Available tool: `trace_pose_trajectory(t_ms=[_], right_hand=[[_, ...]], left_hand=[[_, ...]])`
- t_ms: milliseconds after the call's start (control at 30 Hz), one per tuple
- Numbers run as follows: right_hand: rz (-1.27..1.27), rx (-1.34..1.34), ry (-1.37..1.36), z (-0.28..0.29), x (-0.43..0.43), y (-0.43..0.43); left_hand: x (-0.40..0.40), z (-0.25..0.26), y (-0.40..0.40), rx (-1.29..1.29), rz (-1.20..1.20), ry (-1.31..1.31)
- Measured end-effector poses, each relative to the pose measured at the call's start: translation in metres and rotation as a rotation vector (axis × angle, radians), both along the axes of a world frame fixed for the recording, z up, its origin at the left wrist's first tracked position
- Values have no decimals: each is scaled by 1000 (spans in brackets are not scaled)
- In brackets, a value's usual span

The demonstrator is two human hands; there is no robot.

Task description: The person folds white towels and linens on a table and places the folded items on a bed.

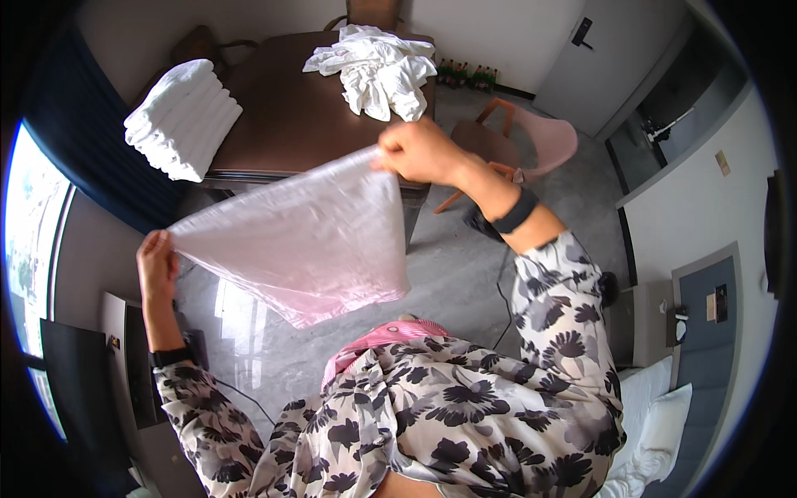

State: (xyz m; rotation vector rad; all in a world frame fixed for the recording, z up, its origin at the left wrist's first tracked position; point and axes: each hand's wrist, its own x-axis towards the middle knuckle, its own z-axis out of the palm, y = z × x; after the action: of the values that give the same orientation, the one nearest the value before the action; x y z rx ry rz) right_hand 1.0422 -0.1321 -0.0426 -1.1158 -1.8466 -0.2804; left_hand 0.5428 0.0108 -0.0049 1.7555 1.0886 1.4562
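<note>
A thin white cloth [305, 236], perhaps a pillowcase, is stretched in the air between my two hands, in front of the table. My left hand [157, 264] grips its left corner, lower and nearer the window. Higher up, my right hand [418, 151] pinches the opposite corner close to the table's front edge. The cloth hangs down with its lower edge loose, looking pinkish towards the bottom. On the dark brown table [280, 106] a crumpled heap of white cloth [386, 71] lies at the back right. A neat stack of folded white towels [183, 121] sits at the table's left.
A pink chair [542, 140] with wooden arms stands right of the table. Several green bottles [467, 75] line the back wall. A bed with a white pillow [666, 417] is at the lower right. Dark cables [507, 305] hang near both arms above the grey floor [448, 267].
</note>
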Motion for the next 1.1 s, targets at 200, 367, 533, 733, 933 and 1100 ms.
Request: trace_pose_trajectory(t_ms=[200,367,533,733,933,1100], right_hand=[[-88,952,-177,80,-50,-96],[494,-648,-485,-82,-4,-8],[456,-311,-111,-2,29,-36],[338,-177,205,12,30,-57],[221,-9,204,9,45,-74],[332,124,164,15,12,-80]], left_hand=[[32,12,-79,871,270,269],[-11,-173,-146,-349,123,145],[10,-78,-159,89,58,-193],[14,-41,-160,252,-3,-334],[45,-51,-145,130,-8,-335],[15,-54,-182,309,-31,-365]])
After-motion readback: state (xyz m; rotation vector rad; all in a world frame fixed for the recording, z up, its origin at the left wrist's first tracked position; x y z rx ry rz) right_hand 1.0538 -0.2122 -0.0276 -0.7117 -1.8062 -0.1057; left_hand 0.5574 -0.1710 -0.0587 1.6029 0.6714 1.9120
